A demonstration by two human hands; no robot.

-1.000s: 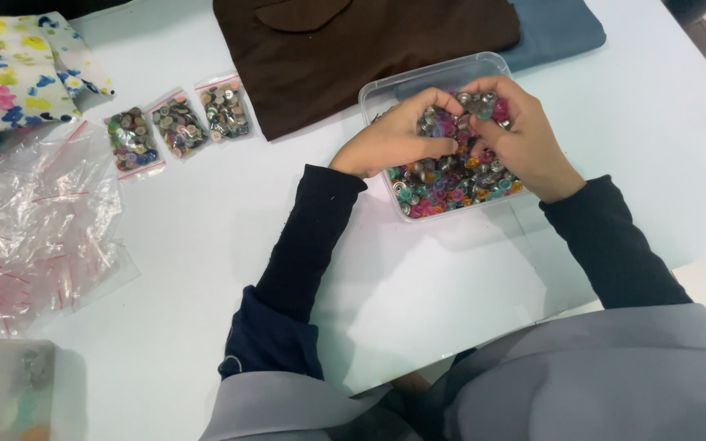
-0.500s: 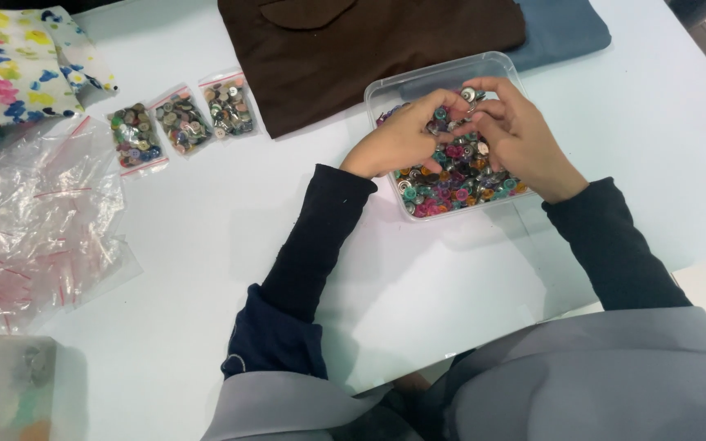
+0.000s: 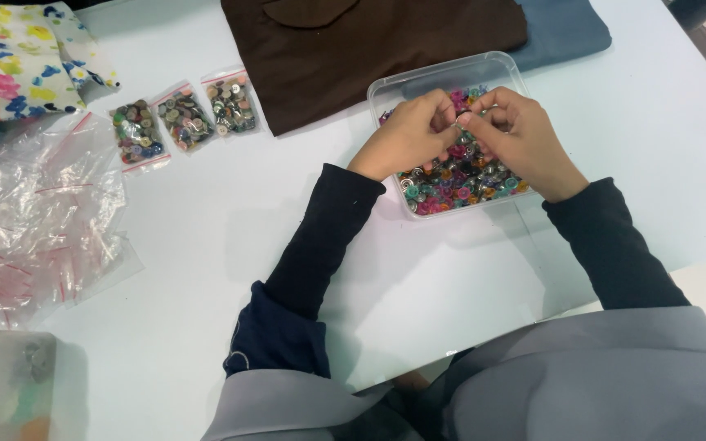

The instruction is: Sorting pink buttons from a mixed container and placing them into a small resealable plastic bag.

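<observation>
I see a small silvery button [image 3: 461, 119] pinched between the fingertips of both hands, held just above a clear plastic tub [image 3: 431, 75] that sits on the white table [image 3: 206, 220]. My left hand [image 3: 406, 135] is curled nearly shut, thumb and forefinger closed on the button from one side; my right hand [image 3: 520, 143] meets it from the other side, fingers bent in and closed on the same piece. The two sets of fingertips touch each other over the far half of the tub.

The tub is packed with loose buttons [image 3: 459, 184] in many colours — pink, teal, silver, dark. Both wrists hover over its near edge, and dark sleeves run back toward me.

Beyond the tub lies a folded brown cloth [image 3: 369, 49], with a blue cloth [image 3: 561, 33] just beside it, its edge tucked under the brown one. To the left of the brown cloth, three small clear bags [image 3: 181, 118] of buttons lie in a row, close together. Farther left is a flowered cloth [image 3: 18, 57] at the table's corner, and nearer me a heap of empty clear bags [image 3: 34, 220] with red seal strips. At the bottom left corner sits a cloudy plastic box [image 3: 6, 384] — I cannot tell what is inside.
</observation>
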